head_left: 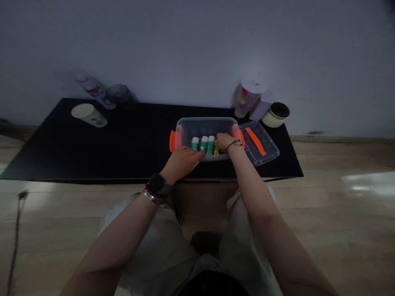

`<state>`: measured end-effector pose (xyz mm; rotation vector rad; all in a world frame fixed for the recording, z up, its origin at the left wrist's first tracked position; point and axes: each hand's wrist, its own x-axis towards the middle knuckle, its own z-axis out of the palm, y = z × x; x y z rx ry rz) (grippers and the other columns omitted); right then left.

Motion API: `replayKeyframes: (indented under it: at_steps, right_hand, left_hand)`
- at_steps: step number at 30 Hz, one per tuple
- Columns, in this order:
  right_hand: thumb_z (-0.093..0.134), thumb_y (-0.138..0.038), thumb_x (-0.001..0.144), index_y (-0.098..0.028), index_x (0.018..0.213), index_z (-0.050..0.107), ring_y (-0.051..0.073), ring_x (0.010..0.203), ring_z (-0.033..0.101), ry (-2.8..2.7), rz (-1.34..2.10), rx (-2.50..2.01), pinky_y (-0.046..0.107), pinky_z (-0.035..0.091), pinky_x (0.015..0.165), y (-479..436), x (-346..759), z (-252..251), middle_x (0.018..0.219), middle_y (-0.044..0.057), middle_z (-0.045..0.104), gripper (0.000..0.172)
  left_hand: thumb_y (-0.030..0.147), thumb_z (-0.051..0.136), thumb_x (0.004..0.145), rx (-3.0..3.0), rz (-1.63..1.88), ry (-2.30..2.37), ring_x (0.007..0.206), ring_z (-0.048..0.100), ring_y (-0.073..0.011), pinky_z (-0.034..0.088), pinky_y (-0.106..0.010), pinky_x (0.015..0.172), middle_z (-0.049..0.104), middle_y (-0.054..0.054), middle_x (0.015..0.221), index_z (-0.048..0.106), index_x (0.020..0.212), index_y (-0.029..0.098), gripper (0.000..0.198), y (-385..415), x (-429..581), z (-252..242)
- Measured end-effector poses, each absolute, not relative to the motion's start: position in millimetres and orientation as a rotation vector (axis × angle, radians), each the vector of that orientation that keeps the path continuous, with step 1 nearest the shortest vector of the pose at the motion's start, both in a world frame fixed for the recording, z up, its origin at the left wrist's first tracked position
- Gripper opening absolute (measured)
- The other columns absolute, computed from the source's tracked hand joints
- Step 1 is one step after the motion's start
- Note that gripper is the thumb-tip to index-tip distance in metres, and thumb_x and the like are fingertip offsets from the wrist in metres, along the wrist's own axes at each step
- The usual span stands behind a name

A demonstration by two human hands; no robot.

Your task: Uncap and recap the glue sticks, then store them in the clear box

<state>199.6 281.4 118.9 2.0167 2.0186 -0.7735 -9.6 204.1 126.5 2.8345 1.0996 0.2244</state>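
On the black tabletop in front of me, three green tubes with white caps stand or lean side by side inside a clear rectangular plastic box with orange latches. My left hand lies over the box's near left edge, its fingers close together and pointing right, just beside the lower ends of the leftmost tubes. I cannot tell whether they pinch anything there.

My right hand reaches down into the right part of the box, to the right of the three tubes. Between it and the rightmost tube is a small yellow object, mostly covered, so its shape is hard to make out. The fingertips of that hand are hidden, and I cannot tell whether they are spread or closed on something.

The near wall and my left fingers hide the tubes' lower ends, and the dim light blurs any lettering. Right of the box lies a clear plastic lid with an orange handle; its left edge passes out of sight behind the box and my wrist.
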Motion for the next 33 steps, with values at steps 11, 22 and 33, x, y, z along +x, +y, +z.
replayKeyframes:
  at_steps: [11,22,33]
  right_hand:
    - [0.043,-0.026,0.101,-0.018,0.114,0.068,0.02,0.098,0.068,2.778,-0.685,2.322,0.032,0.05,0.093,270,206,139,0.105,0.008,0.074,0.029]
    - [0.05,-0.026,0.095,-0.009,0.137,0.05,0.035,0.127,0.051,1.993,-0.196,2.781,0.048,0.044,0.103,262,316,102,0.137,0.024,0.055,0.045]
    - [0.045,-0.02,0.098,-0.006,0.139,0.049,0.032,0.129,0.049,1.659,-0.353,2.541,0.04,0.044,0.099,250,334,76,0.143,0.026,0.049,0.043]
  left_hand:
    - [0.011,0.053,0.085,2.9,0.219,1.123,0.091,0.071,-0.0255,0.049,-0.041,0.088,0.076,-0.008,0.094,0.069,0.109,0.019,0.03,205,-8,128]
    - [0.03,0.049,0.096,2.897,0.299,1.174,0.088,0.07,-0.0258,0.049,-0.04,0.085,0.074,-0.01,0.089,0.07,0.106,0.019,0.026,203,-5,126]
    - [0.032,0.049,0.096,2.918,0.248,1.199,0.085,0.07,-0.0261,0.048,-0.039,0.08,0.074,-0.009,0.085,0.069,0.104,0.019,0.026,202,-4,130]
